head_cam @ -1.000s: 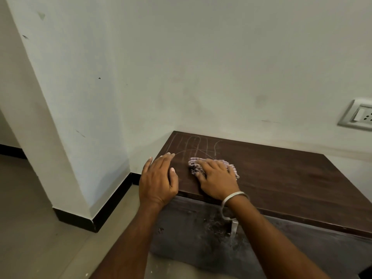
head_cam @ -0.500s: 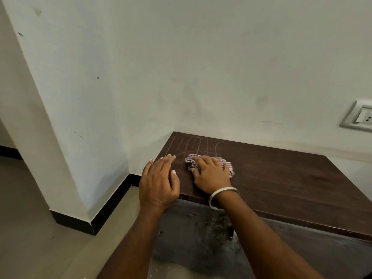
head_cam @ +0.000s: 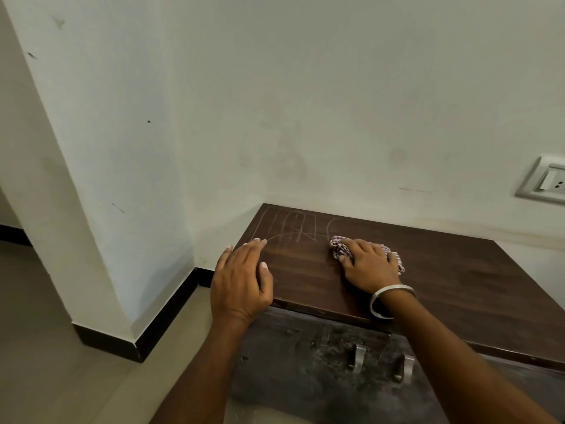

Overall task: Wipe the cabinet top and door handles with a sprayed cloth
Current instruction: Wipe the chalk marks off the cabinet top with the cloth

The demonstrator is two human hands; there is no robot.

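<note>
Left hand (head_cam: 241, 286) flat and open, right hand (head_cam: 368, 264) pressing cloth (head_cam: 339, 247) on cabinet top (head_cam: 458, 276)
Left palm rests at the near left corner; the checked cloth lies further right under spread fingers; door handles (head_cam: 357, 356) sit below the front edge

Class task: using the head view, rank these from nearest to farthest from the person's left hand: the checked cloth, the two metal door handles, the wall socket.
Measured from the left hand, flat on the cabinet top's left corner:
1. Checked cloth: to its right on the top, under the right hand.
2. Door handles: lower right, on the cabinet front.
3. Wall socket: far right, on the wall.
</note>
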